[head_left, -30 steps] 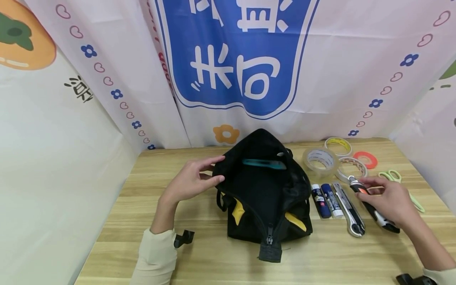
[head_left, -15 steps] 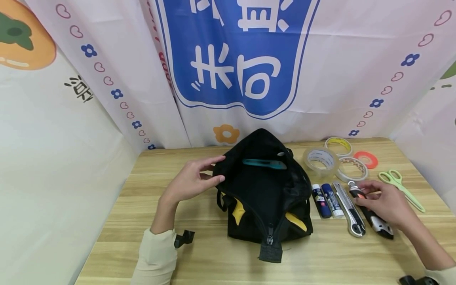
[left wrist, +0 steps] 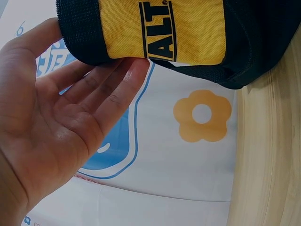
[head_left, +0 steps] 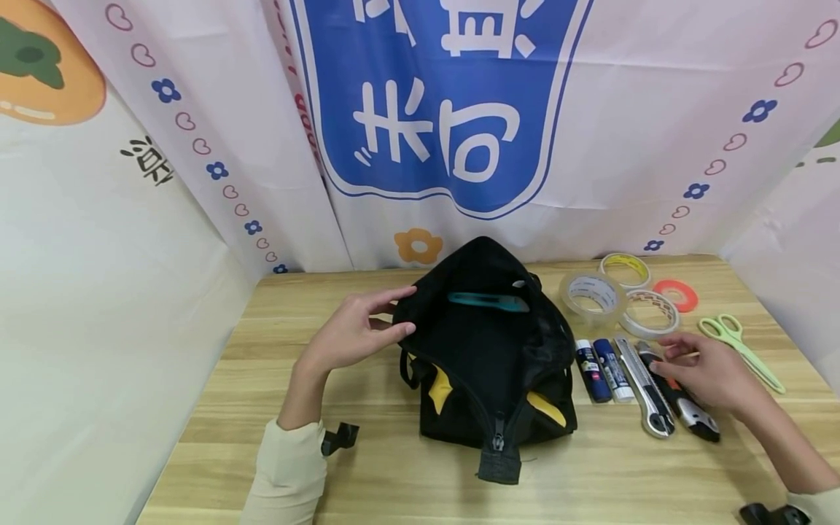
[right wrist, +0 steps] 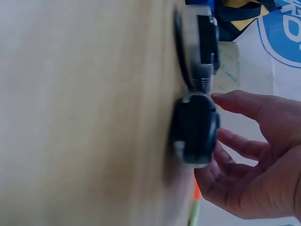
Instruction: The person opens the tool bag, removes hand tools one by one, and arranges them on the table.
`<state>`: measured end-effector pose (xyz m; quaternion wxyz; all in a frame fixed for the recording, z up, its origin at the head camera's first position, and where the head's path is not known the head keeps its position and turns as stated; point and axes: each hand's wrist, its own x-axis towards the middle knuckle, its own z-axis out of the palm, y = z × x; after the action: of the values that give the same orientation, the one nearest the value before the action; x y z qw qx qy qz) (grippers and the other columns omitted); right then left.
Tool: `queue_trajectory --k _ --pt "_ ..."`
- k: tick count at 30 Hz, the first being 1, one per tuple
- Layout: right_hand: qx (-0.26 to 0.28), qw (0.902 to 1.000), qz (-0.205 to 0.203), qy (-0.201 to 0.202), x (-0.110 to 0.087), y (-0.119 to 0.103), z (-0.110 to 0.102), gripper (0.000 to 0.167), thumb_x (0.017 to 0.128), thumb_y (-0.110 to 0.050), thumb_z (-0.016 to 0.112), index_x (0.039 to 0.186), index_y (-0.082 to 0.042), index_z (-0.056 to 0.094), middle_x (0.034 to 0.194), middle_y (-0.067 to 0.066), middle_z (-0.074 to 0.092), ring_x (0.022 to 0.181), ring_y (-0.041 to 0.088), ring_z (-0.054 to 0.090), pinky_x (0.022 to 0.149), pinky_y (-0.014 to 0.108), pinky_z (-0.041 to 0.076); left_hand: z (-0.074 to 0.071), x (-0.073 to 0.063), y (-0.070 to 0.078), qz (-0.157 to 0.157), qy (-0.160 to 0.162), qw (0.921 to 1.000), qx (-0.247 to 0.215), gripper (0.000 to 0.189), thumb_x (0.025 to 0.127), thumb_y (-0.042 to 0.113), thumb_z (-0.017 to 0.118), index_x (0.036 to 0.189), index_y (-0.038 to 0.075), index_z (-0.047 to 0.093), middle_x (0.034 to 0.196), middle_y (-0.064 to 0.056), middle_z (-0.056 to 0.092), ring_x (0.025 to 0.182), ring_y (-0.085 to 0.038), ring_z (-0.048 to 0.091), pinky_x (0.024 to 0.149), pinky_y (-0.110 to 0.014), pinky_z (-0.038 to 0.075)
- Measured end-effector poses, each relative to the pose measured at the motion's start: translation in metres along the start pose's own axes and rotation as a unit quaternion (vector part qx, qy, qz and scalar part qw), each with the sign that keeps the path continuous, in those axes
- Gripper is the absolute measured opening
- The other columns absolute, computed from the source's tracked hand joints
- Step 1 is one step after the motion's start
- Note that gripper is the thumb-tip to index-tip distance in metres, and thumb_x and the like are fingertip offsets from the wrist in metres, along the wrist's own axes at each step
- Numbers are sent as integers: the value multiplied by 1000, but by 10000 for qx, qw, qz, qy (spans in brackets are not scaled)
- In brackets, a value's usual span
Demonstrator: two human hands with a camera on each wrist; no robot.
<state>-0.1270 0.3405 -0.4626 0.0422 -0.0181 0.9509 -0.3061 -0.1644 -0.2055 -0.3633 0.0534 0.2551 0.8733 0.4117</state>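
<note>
A black and yellow tool bag (head_left: pixel 453 426) stands with its mouth unzipped, and a teal box cutter (head_left: pixel 488 301) shows inside its far part. My left hand (head_left: pixel 348 337) pinches the bag's left rim between thumb and fingers; the left wrist view has the fingers (left wrist: pixel 120 94) under the yellow lettered panel (left wrist: pixel 122 28). To the right, my right hand (head_left: pixel 712 368) holds a black and grey utility knife (head_left: pixel 695 419) with thumb and fingertips, low at the table. It lies beside a silver snap-off knife (head_left: pixel 646 397). The right wrist view is blurred around the dark knife (right wrist: pixel 195 129).
Two glue sticks (head_left: pixel 593 372) lie between bag and knives. Behind them are several tape rolls: a wide clear roll (head_left: pixel 613 310), narrower ones and a red roll (head_left: pixel 689 295). Green scissors (head_left: pixel 748 354) lie at the right. A printed cloth (head_left: pixel 604 146) hangs behind the table.
The right hand has brought the utility knife left and lower, alongside the silver knife, and the scissors are more fully exposed. The left hand and the bag have stayed in place.
</note>
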Motion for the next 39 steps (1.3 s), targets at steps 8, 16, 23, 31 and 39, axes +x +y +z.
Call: queue_trajectory --k 8,16,23,31,39 --pt "-89 9998 -170 33 6 -29 -12 53 100 -30 78 135 8 65 115 29 74 99 43 76 65 25 58 0 0 0 29 -1 10000 34 58 101 23 77 155 13 59 158 -13 59 128 -39 70 100 -54 63" --pt "6 9961 -861 199 14 -69 -19 49 99 -24 79 137 3 66 115 25 76 99 36 76 66 20 59 0 0 2 29 -2 10000 9 58 101 22 77 155 13 59 158 -13 59 128 -39 69 100 -59 62" --pt "70 9895 -1432 195 23 -111 -22 43 97 -22 82 134 -2 70 117 17 77 97 15 72 75 15 59 0 0 2 24 -14 10000 -11 58 101 22 77 155 13 59 158 -13 59 128 -39 69 100 -58 62" --pt "59 9811 -1934 87 34 -164 -23 40 97 -24 82 132 -6 73 117 9 76 104 23 71 86 26 62 0 0 1 9 -19 10000 -25 57 101 22 77 155 13 59 158 -14 59 128 -39 69 99 -55 63" --pt "40 9734 -2288 -56 45 -203 -16 40 97 -25 82 132 -7 73 118 9 77 105 24 72 93 48 64 -1 0 1 -10 -8 10000 -13 57 101 23 77 155 13 60 158 -13 59 128 -38 69 100 -55 63"
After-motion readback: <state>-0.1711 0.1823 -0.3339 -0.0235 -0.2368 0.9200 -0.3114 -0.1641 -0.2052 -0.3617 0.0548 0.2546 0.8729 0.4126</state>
